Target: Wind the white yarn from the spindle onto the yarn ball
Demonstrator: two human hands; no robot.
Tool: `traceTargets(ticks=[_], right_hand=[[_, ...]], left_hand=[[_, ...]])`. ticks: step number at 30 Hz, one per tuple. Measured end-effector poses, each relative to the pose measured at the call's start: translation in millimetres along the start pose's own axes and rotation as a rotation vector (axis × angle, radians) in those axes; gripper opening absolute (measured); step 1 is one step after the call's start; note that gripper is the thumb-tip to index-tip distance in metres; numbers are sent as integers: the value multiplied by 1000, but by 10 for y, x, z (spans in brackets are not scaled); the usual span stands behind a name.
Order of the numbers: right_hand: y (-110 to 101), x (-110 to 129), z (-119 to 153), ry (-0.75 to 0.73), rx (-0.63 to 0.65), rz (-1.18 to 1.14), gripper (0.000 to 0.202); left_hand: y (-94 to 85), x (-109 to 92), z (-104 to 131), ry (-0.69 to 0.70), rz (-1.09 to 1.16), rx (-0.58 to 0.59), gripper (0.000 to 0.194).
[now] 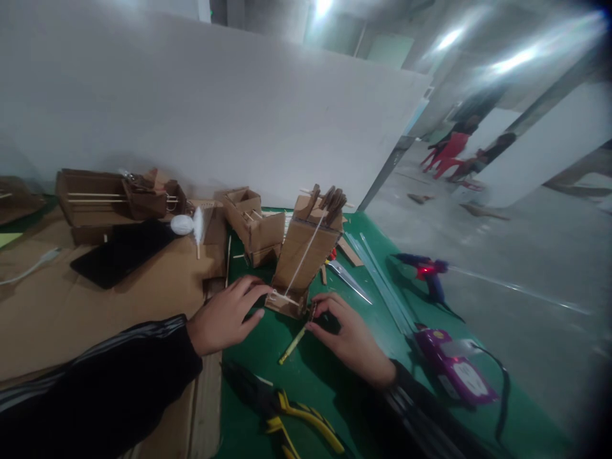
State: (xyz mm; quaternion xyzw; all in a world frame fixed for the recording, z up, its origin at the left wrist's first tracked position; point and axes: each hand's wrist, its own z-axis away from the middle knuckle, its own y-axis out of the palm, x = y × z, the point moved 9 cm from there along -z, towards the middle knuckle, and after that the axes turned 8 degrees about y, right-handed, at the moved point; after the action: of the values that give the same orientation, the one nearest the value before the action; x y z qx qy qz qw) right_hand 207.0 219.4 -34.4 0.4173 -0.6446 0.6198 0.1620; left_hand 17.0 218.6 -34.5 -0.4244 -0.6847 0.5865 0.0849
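A tall cardboard model (pixel 302 255) leans back on the green tabletop, with a white string down its front to a thin stick across its boxy base. My left hand (pixel 224 317) is beside the base, fingers apart, its index fingertip touching or almost touching the stick's left end. On the other side, my right hand (pixel 352 336) pinches a small brown cardboard disc (pixel 312 312) at the right side of the base. A short yellow-green strip (pixel 291 347) lies just below that hand. Pliers (pixel 287 408) with yellow-and-black handles lie nearer to me.
Scissors (pixel 349 280), clear glue sticks (pixel 382 280), a glue gun (pixel 430 268) and a purple box (pixel 456 370) with a cable lie at right. Cardboard sheets (pixel 143 306), a black phone (pixel 122 255) and cardboard boxes (pixel 258 229) are at left. A white panel (pixel 215 108) stands behind. People sit far off.
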Motion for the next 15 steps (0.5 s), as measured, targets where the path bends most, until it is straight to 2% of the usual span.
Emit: traceTargets(ticks=[15], right_hand=[[-5, 21, 6, 5, 0, 16, 11]], left_hand=[[-10, -3, -3, 20, -32, -16, 38]])
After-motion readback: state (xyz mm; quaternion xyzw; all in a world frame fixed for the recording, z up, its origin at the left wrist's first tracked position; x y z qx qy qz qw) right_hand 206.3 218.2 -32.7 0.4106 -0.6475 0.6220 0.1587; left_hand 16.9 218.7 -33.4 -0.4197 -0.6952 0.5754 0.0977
